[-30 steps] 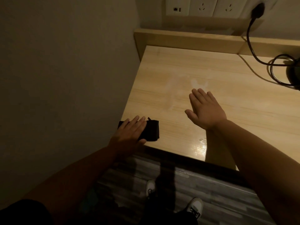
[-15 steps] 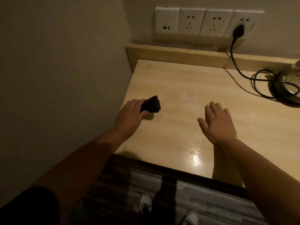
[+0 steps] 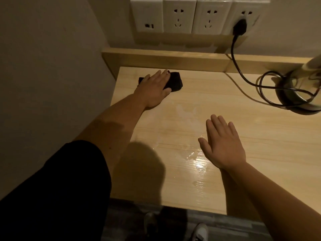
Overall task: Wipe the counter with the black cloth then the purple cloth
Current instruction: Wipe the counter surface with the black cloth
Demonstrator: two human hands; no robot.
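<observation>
A folded black cloth [image 3: 175, 82] lies flat at the far left corner of the light wooden counter [image 3: 260, 145]. My left hand [image 3: 154, 89] presses down on it with fingers stretched over its left part. My right hand [image 3: 224, 143] hovers flat and open over the middle of the counter, holding nothing. A pale smear [image 3: 185, 113] marks the wood between the hands, and a wet shine [image 3: 198, 164] shows near the front. No purple cloth is in view.
A kettle base with a coiled black cable [image 3: 271, 91] sits at the far right, plugged into a row of wall sockets [image 3: 196, 16]. A raised wooden ledge [image 3: 165, 60] runs along the back. A wall [image 3: 52, 66] closes the left side.
My left hand has carried the black cloth from the counter's front left edge to the far left corner and laid it flat. My right hand has stayed open over the middle.
</observation>
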